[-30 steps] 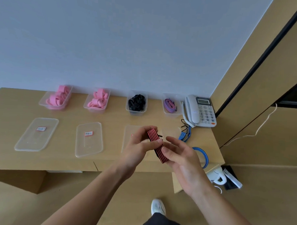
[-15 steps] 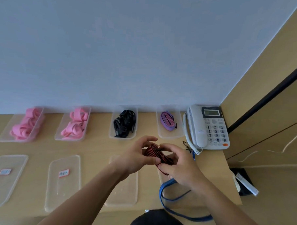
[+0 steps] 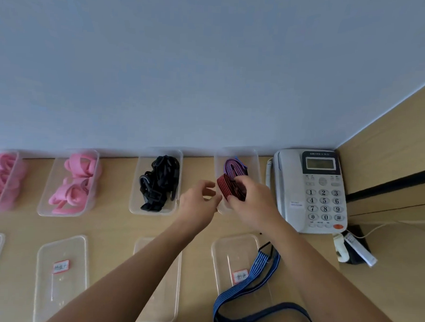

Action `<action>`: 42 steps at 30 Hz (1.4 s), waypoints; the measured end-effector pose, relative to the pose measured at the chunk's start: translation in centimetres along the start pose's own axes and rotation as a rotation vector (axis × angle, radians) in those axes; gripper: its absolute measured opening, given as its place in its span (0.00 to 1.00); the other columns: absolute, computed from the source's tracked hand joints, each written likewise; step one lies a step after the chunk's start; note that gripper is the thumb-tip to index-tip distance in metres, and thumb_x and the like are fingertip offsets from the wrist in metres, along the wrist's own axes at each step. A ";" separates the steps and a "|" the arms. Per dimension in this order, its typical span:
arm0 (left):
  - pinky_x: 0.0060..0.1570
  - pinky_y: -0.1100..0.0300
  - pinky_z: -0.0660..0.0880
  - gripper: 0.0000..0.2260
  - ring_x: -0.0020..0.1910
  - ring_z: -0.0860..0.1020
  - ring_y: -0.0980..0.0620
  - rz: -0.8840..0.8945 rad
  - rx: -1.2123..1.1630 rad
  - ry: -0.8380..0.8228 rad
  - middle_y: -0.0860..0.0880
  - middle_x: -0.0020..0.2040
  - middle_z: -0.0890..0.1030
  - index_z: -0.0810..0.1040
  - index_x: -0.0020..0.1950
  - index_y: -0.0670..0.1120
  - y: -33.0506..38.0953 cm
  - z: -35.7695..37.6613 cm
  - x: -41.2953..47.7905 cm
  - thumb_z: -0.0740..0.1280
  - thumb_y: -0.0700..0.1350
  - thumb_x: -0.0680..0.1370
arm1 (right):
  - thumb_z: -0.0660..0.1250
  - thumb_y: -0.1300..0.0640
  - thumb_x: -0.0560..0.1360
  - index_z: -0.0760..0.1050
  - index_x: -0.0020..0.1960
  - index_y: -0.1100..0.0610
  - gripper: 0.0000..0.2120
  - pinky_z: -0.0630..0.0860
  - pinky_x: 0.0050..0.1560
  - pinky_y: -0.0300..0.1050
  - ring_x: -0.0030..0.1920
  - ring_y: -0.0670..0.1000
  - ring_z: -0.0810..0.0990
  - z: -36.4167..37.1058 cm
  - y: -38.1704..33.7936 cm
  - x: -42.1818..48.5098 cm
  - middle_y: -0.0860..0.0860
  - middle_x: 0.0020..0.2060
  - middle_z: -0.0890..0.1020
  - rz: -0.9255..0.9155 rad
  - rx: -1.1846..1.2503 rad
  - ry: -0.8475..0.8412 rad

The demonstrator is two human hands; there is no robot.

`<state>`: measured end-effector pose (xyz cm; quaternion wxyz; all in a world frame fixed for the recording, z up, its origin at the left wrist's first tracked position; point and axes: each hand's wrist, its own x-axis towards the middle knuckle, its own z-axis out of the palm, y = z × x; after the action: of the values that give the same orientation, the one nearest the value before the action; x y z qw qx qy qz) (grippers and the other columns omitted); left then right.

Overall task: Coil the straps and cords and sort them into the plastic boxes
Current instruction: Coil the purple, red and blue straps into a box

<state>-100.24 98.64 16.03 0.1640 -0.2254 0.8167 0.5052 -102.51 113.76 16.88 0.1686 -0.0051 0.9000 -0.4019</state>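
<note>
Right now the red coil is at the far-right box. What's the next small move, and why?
Probably lower the red striped coil into the rightmost box and let go. The right hand grips it fully wound, right at that box's near end, where there looks to be room in front of the purple strap. The left hand holds nothing.

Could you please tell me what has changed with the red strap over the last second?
Both hands carried the coiled red strap forward to the rightmost box. The left hand has let go; the right hand alone grips it there, by the purple strap. The blue strap and phone stayed put.
</note>
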 end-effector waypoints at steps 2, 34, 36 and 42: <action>0.52 0.48 0.82 0.11 0.46 0.85 0.51 -0.020 -0.008 0.011 0.55 0.48 0.84 0.80 0.61 0.52 -0.1 0.3 0.2 0.73 0.46 0.79 | 0.71 0.55 0.73 0.78 0.60 0.53 0.16 0.80 0.50 0.50 0.47 0.51 0.82 0.0 0.5 0.6 0.51 0.48 0.84 0.018 0.007 -0.028; 0.45 0.48 0.85 0.11 0.38 0.86 0.45 -0.048 -0.161 -0.028 0.48 0.44 0.85 0.82 0.56 0.44 -0.7 0.1 1.3 0.75 0.35 0.75 | 0.76 0.56 0.71 0.78 0.66 0.55 0.24 0.78 0.51 0.54 0.53 0.57 0.79 1.8 1.3 0.4 0.51 0.55 0.79 -0.207 -0.417 0.065; 0.43 0.50 0.86 0.12 0.38 0.86 0.45 -0.053 -0.174 -0.028 0.46 0.45 0.84 0.82 0.57 0.43 -0.7 0.0 1.3 0.76 0.35 0.75 | 0.78 0.54 0.70 0.80 0.65 0.55 0.24 0.77 0.52 0.55 0.53 0.59 0.78 1.8 1.2 0.3 0.52 0.53 0.81 -0.237 -0.474 0.107; 0.41 0.53 0.85 0.12 0.36 0.85 0.48 -0.046 -0.190 -0.019 0.47 0.44 0.83 0.81 0.53 0.47 -0.8 0.2 1.3 0.77 0.36 0.74 | 0.73 0.51 0.75 0.82 0.60 0.55 0.15 0.76 0.48 0.54 0.50 0.57 0.78 1.7 0.9 1.2 0.52 0.50 0.78 -0.196 -0.455 0.084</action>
<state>-100.85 98.28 14.68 0.1614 -0.2538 0.7581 0.5786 -103.01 112.99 14.81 0.0860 -0.1133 0.9687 -0.2034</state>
